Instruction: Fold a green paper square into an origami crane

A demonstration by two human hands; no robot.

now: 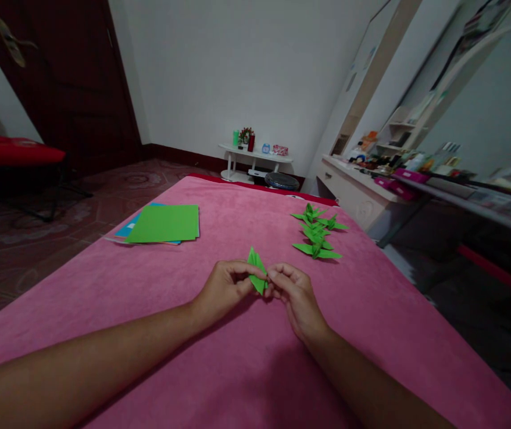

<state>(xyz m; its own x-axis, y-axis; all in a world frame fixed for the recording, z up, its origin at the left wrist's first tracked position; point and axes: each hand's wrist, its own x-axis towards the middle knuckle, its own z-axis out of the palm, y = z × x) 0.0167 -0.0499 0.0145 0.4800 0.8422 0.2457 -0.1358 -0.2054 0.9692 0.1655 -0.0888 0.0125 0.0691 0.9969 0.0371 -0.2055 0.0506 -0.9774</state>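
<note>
A small folded green paper piece (pixel 256 275), pointed at its top and bottom, is held between my two hands over the pink cloth. My left hand (pixel 228 285) pinches its left side, with the index finger lying across the front. On its right edge the thumb and fingers of my right hand (pixel 293 293) are closed, partly hiding that end. Several finished green origami figures (pixel 317 233) with spread points lie in a cluster to the right. A stack of square paper (pixel 166 223), green on top with blue below, rests at the left.
The pink cloth (pixel 184 369) covers the surface under my arms. Beyond its far edge stands a small white shelf (pixel 255 153) with ornaments. To the right is a white dresser (pixel 354 185) crowded with bottles and boxes. A red chair (pixel 14 152) stands at the left.
</note>
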